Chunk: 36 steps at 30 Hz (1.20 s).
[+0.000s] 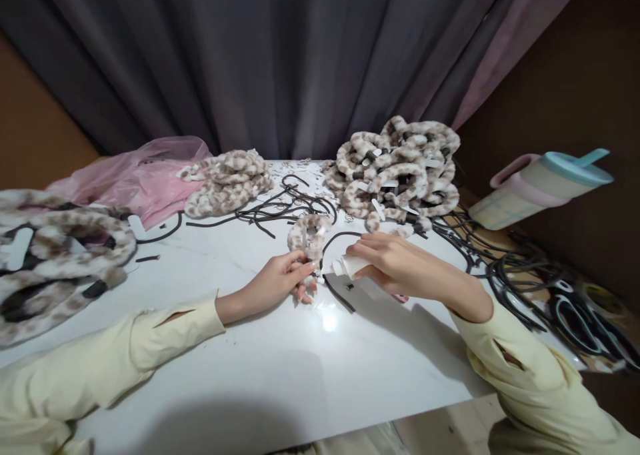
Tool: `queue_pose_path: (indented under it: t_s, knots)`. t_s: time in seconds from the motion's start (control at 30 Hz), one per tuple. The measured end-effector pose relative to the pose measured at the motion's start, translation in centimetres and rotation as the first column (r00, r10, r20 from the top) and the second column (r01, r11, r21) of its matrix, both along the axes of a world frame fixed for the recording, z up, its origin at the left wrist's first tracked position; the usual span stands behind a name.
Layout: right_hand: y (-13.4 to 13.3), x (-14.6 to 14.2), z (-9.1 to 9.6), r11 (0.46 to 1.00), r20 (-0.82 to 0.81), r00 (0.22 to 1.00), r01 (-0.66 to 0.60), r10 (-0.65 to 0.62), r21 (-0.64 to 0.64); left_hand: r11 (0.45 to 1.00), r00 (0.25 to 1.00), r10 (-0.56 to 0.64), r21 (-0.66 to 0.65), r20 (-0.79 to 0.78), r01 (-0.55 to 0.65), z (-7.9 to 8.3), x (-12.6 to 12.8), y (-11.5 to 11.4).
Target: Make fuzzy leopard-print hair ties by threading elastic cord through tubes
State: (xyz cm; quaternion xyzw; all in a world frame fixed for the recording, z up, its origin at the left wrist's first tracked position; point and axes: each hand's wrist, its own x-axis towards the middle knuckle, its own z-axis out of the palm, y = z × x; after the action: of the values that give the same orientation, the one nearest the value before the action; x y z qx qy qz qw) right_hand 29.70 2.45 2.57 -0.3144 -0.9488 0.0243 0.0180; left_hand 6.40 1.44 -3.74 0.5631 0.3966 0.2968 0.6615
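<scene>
Fluffy brown-and-white spotted ring (299, 233): in the middle of the shiny white surface (260, 375).
Left hand (281, 278): pinching the ring's near side.
Right hand (393, 258): holding a small white plastic bottle (354, 266) beside the ring.
Behind: thin black cords (286, 207), 1 big pile of spotted rings (407, 171).

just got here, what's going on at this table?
A person's left hand pinches the near end of a spotted fuzzy ring over the white table. The right hand holds a white container, its tip pointed toward that end. More fuzzy rings are heaped at back right, with dark cords lying behind the held ring.
</scene>
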Motion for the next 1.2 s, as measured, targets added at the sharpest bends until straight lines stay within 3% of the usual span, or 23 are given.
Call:
queue_pose_path:
  t_s: [1.2]
  knots:
    - [0.04, 0.26, 0.10, 1.000, 0.013, 1.000, 0.004, -0.004, -0.004, 0.999, 1.000, -0.005, 0.043, -0.006, 0.005, -0.36, 0.04, 0.04]
